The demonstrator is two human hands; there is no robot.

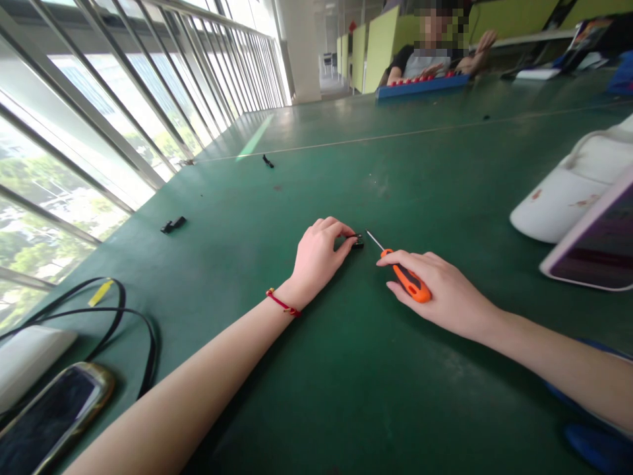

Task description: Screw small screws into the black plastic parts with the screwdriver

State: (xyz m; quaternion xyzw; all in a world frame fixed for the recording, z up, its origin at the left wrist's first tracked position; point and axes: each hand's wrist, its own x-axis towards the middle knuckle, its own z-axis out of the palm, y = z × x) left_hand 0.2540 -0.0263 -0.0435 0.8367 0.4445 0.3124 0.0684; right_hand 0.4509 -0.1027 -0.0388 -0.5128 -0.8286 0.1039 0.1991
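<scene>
My left hand (321, 254) rests on the green table with its thumb and fingertips pinched on a small black part (359, 243). Most of that part is covered by the fingers, so its exact kind does not show. In my right hand (440, 290) lies a screwdriver (413, 284) with an orange and black handle, held loosely between thumb and fingers. Its thin metal shaft points up and left, and the tip is just right of the black part, apart from it. A red cord bracelet (283, 303) circles my left wrist.
Small black pieces (173, 225) lie left and farther back on the table (316, 178). A phone (54, 415), a black cable (153, 343) and a white box (34, 356) are at lower left. White objects (558, 191) stand right. Across the table a person sits behind a blue tray (422, 86).
</scene>
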